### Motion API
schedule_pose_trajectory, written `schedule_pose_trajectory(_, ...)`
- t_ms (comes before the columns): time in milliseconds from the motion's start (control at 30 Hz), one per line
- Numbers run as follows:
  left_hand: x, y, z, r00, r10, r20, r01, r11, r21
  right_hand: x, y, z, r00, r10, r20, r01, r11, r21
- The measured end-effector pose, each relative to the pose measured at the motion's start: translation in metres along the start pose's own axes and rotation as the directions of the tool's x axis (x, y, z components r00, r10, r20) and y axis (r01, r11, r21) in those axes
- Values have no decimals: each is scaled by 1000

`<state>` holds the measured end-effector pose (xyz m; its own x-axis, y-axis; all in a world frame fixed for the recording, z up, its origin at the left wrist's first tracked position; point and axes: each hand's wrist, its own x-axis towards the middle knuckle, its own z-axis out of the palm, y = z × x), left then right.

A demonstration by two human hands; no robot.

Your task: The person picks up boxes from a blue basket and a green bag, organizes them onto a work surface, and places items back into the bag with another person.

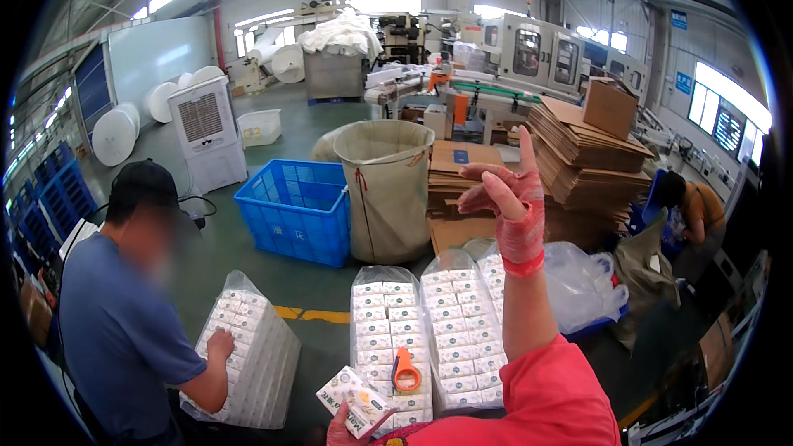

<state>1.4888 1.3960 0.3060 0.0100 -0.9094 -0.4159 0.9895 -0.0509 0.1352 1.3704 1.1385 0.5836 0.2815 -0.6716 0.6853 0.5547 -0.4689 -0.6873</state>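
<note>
My right hand is raised in front of me, its index finger pointing up and the other fingers apart and partly bent. Nothing is in it; a thin pinkish covering and a red band wrap the wrist. Low in view, my left hand, partly cut off by the lower edge, grips a white printed soft pack, tilted. Just beyond it, an orange tool with a ring-shaped end lies on a clear-bagged stack of small white packs. A second bagged stack stands beside it, partly behind my right arm.
At left, a person in a blue shirt touches another bagged stack. Ahead stand a blue crate and a tall beige sack. Flattened cartons pile up at right, near another person bending over.
</note>
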Motion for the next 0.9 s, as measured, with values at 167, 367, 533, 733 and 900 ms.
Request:
schedule_pose_trajectory(167,-26,0,13,998,57,38,-53,995,-89,-5,-4,15,1000,-21,0,21,999,40)
schedule_pose_trajectory(367,-4,8,-35,989,92,-114,-95,995,-24,-17,-11,15,999,-32,-20,31,998,-47)
schedule_pose_trajectory(533,-10,6,-28,989,66,-129,-72,997,-38,-28,-8,21,999,-15,-29,13,995,-97)
schedule_pose_trajectory(733,-9,1,-15,995,62,-82,-61,998,13,-40,0,7,999,25,-40,-29,993,-114)
schedule_pose_trajectory(900,-2,0,-26,997,48,-66,-49,999,-19,-48,9,11,995,96,1,-95,990,-103)
